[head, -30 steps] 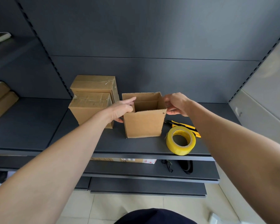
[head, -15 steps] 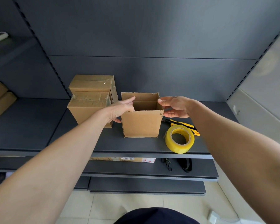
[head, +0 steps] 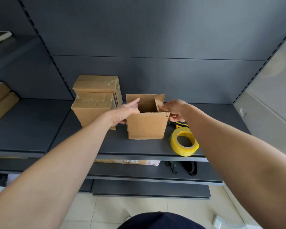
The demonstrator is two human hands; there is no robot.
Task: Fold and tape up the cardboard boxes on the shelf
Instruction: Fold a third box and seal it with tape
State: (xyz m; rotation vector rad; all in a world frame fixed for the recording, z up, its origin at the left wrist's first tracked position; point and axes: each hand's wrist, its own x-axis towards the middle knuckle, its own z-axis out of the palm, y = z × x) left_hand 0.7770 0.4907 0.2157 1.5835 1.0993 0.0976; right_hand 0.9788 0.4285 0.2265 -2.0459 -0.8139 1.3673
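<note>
The roll of yellow tape point(head: 184, 141) sits nearest, at the shelf's point(head: 139, 151) front lip, about four o'clock from the open box point(head: 147, 126), which stands upright mid-shelf with its top flaps still up. The left hand point(head: 125, 111) lies flat against the box's nine o'clock wall, forefinger straight along the raised flap. The right hand point(head: 175, 109), at three o'clock, pinches the right flap point(head: 158, 103), which already leans inward.

This looks like the fold of the short side flaps. I would bring both down level together while bracing the walls so the box does not skew or slide back, then lay the long flaps at six and twelve o'clock over them so their edges meet. One hand must stay on the seam while the other fetches the tape.

Two taped boxes point(head: 92, 109), stacked, stand touching at ten o'clock.

The left flap is mostly hidden behind the left hand. The yellow knife point(head: 180, 125) is largely covered by the right wrist. I cannot tell whether the box's bottom is taped, nor find the tape's free end
</note>
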